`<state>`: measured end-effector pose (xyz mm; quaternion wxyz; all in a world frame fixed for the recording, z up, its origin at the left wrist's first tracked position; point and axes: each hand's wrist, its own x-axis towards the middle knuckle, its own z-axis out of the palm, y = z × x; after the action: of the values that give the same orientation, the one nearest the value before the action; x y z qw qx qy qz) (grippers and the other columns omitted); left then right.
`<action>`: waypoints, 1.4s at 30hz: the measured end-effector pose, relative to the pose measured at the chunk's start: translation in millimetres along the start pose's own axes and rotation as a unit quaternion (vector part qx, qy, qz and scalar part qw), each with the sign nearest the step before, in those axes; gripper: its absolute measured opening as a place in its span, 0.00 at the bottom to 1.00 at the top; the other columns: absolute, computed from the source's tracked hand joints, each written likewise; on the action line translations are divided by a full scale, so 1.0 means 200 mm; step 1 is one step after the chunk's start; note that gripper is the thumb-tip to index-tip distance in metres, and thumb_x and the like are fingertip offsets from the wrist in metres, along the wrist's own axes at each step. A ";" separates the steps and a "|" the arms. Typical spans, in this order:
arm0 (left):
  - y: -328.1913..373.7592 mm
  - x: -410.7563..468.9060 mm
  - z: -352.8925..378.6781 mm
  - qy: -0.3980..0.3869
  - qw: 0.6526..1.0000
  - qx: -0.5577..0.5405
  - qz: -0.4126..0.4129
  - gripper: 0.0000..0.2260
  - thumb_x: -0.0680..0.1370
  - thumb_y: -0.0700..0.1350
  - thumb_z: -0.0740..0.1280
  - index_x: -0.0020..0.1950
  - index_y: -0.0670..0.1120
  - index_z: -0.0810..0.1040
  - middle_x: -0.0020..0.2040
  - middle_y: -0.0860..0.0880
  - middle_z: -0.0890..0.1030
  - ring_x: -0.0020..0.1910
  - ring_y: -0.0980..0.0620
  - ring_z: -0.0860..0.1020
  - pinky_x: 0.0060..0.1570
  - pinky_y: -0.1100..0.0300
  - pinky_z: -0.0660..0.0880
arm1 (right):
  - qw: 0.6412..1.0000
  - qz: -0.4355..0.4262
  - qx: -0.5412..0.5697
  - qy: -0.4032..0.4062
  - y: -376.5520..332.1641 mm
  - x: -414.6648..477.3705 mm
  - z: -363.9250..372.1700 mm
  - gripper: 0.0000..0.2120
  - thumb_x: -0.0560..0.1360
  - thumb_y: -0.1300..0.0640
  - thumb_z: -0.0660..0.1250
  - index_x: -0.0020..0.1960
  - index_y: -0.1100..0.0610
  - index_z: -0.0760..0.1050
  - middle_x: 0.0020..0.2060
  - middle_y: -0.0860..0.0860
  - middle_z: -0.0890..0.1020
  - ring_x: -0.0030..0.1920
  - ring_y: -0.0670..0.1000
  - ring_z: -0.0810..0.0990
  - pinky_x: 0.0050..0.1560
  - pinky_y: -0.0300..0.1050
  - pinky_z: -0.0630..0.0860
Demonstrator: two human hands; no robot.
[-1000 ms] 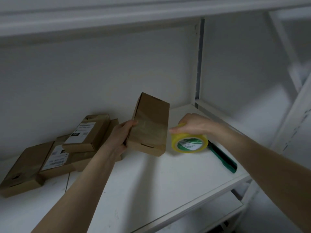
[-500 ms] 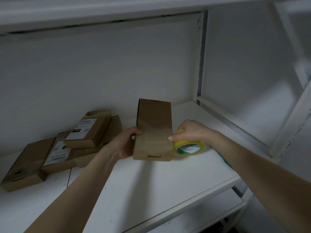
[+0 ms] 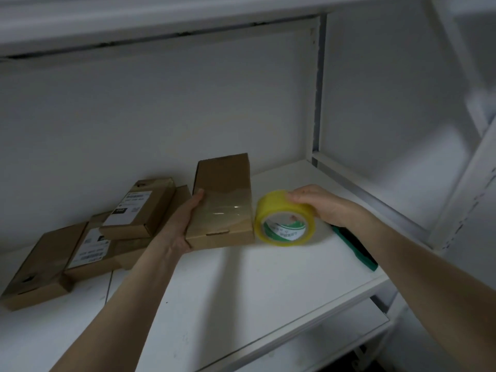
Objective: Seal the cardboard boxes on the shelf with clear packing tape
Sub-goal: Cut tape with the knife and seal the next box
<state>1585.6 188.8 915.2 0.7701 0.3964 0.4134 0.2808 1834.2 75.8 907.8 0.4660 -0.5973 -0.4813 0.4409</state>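
A flat cardboard box [image 3: 221,183] lies tilted on the white shelf [image 3: 241,291], its near end lower. A band of clear tape shines across its middle. My left hand [image 3: 185,224] grips the box's left edge, thumb on top. Just right of the box, a yellowish roll of packing tape [image 3: 281,218] with a green-and-white core stands on edge. My right hand [image 3: 319,205] holds the roll from above and behind.
Several other cardboard boxes [image 3: 134,208], two with white labels, are piled at the left of the shelf. A green and black cutter [image 3: 354,248] lies on the shelf under my right forearm. A white upright post [image 3: 318,89] stands behind; a lower shelf [image 3: 335,345] shows below.
The box has gone from raised and upright to lying lower on the shelf. My right hand has pulled the tape roll away to the right of the box.
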 end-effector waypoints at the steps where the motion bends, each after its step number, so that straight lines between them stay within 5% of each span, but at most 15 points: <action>1: 0.01 0.00 0.00 -0.002 1.000 -0.011 0.002 0.14 0.77 0.55 0.66 0.49 0.46 0.80 0.37 0.46 0.85 0.32 0.48 0.83 0.29 0.53 0.80 | 0.999 -0.009 0.039 0.015 0.00 0.00 -0.01 0.11 0.72 0.51 0.68 0.39 0.59 0.79 0.31 0.52 0.82 0.32 0.48 0.80 0.37 0.38 0.77; 3: 0.01 0.00 0.01 -0.011 1.000 -0.027 0.001 0.14 0.78 0.55 0.65 0.49 0.45 0.80 0.37 0.45 0.85 0.31 0.48 0.83 0.27 0.55 0.80 | 0.996 -0.022 0.064 0.050 -0.01 0.01 -0.02 0.12 0.74 0.52 0.67 0.35 0.57 0.78 0.24 0.49 0.79 0.25 0.45 0.76 0.30 0.37 0.73; 8: -0.06 -0.02 0.02 -0.016 0.998 -0.057 -0.018 0.16 0.79 0.54 0.63 0.54 0.43 0.78 0.38 0.43 0.84 0.32 0.46 0.83 0.27 0.54 0.79 | 0.998 -0.018 -0.030 0.059 -0.05 0.01 -0.05 0.17 0.66 0.41 0.72 0.41 0.55 0.82 0.32 0.46 0.84 0.35 0.46 0.82 0.39 0.38 0.74; 13: -0.04 -0.03 0.02 -0.042 0.995 -0.091 -0.005 0.16 0.79 0.54 0.62 0.55 0.43 0.78 0.40 0.43 0.84 0.34 0.46 0.84 0.29 0.54 0.80 | 0.980 0.013 -0.180 0.079 -0.02 0.01 -0.07 0.21 0.69 0.40 0.73 0.32 0.56 0.73 0.29 0.51 0.75 0.32 0.49 0.75 0.37 0.41 0.69; 17: -0.06 -0.02 0.05 -0.053 0.990 -0.130 -0.008 0.21 0.76 0.56 0.64 0.64 0.44 0.75 0.45 0.42 0.84 0.37 0.45 0.84 0.32 0.52 0.81 | 0.980 0.020 -0.182 0.076 -0.03 0.03 -0.02 0.28 0.70 0.37 0.70 0.43 0.64 0.82 0.38 0.55 0.84 0.41 0.53 0.83 0.46 0.44 0.77; 20: -0.11 -0.01 0.11 -0.072 0.982 -0.170 -0.025 0.21 0.78 0.57 0.61 0.61 0.43 0.75 0.42 0.41 0.84 0.34 0.45 0.83 0.28 0.54 0.80 | 0.977 0.026 -0.201 0.063 -0.02 0.05 0.03 0.28 0.70 0.34 0.68 0.48 0.61 0.83 0.44 0.55 0.85 0.46 0.54 0.84 0.54 0.48 0.78; 23: -0.17 -0.01 0.17 -0.115 0.967 -0.219 -0.066 0.24 0.78 0.60 0.59 0.60 0.41 0.75 0.38 0.40 0.83 0.31 0.44 0.83 0.24 0.55 0.78 | 0.975 0.024 -0.216 0.039 -0.04 0.05 0.07 0.24 0.74 0.38 0.66 0.33 0.58 0.78 0.34 0.52 0.82 0.38 0.50 0.80 0.49 0.44 0.75; 25: -0.21 0.00 0.20 -0.116 0.965 -0.218 -0.093 0.24 0.78 0.62 0.58 0.56 0.41 0.76 0.35 0.41 0.83 0.28 0.45 0.82 0.21 0.56 0.77 | 0.971 0.022 -0.235 0.033 -0.06 0.06 0.09 0.23 0.76 0.41 0.65 0.33 0.59 0.77 0.34 0.55 0.81 0.38 0.50 0.78 0.48 0.45 0.75; 27: -0.24 0.03 0.22 -0.082 0.983 -0.147 -0.079 0.23 0.80 0.61 0.56 0.51 0.43 0.78 0.34 0.43 0.83 0.28 0.48 0.81 0.24 0.59 0.78 | 0.965 0.024 -0.258 0.041 -0.09 0.07 0.09 0.25 0.76 0.39 0.63 0.39 0.62 0.79 0.40 0.58 0.83 0.41 0.52 0.80 0.49 0.46 0.77; 29: -0.25 0.07 0.25 -0.028 0.999 -0.028 -0.028 0.19 0.83 0.55 0.55 0.47 0.44 0.78 0.33 0.45 0.82 0.29 0.50 0.80 0.28 0.63 0.77 | 0.957 0.024 -0.286 0.051 -0.12 0.09 0.07 0.27 0.75 0.36 0.63 0.35 0.60 0.76 0.34 0.55 0.80 0.38 0.52 0.79 0.43 0.44 0.75; 33: -0.23 0.11 0.30 0.091 0.971 0.205 0.084 0.12 0.82 0.44 0.58 0.52 0.40 0.79 0.47 0.41 0.82 0.41 0.46 0.78 0.43 0.57 0.74 | 0.919 0.058 -0.387 0.051 -0.08 0.12 0.07 0.29 0.69 0.28 0.64 0.29 0.54 0.74 0.28 0.48 0.77 0.34 0.50 0.79 0.37 0.44 0.72; 38: -0.12 0.13 0.30 -0.039 0.985 0.169 0.019 0.26 0.77 0.63 0.61 0.60 0.42 0.79 0.55 0.43 0.83 0.53 0.44 0.81 0.58 0.53 0.76 | 0.899 0.089 -0.424 0.060 0.03 0.13 0.13 0.29 0.66 0.25 0.63 0.34 0.52 0.72 0.34 0.48 0.78 0.40 0.51 0.79 0.35 0.43 0.70; 40: -0.12 0.17 0.30 -0.043 0.930 0.357 0.080 0.28 0.73 0.63 0.67 0.66 0.46 0.75 0.61 0.45 0.80 0.56 0.47 0.79 0.61 0.53 0.74 | 0.894 0.098 -0.434 0.051 0.05 0.13 0.18 0.27 0.67 0.26 0.63 0.38 0.51 0.72 0.38 0.48 0.78 0.41 0.51 0.78 0.33 0.42 0.67; 42: -0.14 0.21 0.31 -0.018 0.802 0.578 0.151 0.26 0.74 0.59 0.67 0.68 0.48 0.70 0.63 0.47 0.78 0.58 0.47 0.78 0.58 0.54 0.74 | 0.891 0.108 -0.438 0.056 0.06 0.13 0.23 0.25 0.68 0.28 0.64 0.45 0.49 0.72 0.42 0.49 0.77 0.43 0.52 0.76 0.34 0.41 0.67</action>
<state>1663.0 182.1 896.9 0.3537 0.8301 0.4203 0.0955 1795.1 105.5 886.9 0.1325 -0.8127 -0.5315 0.1987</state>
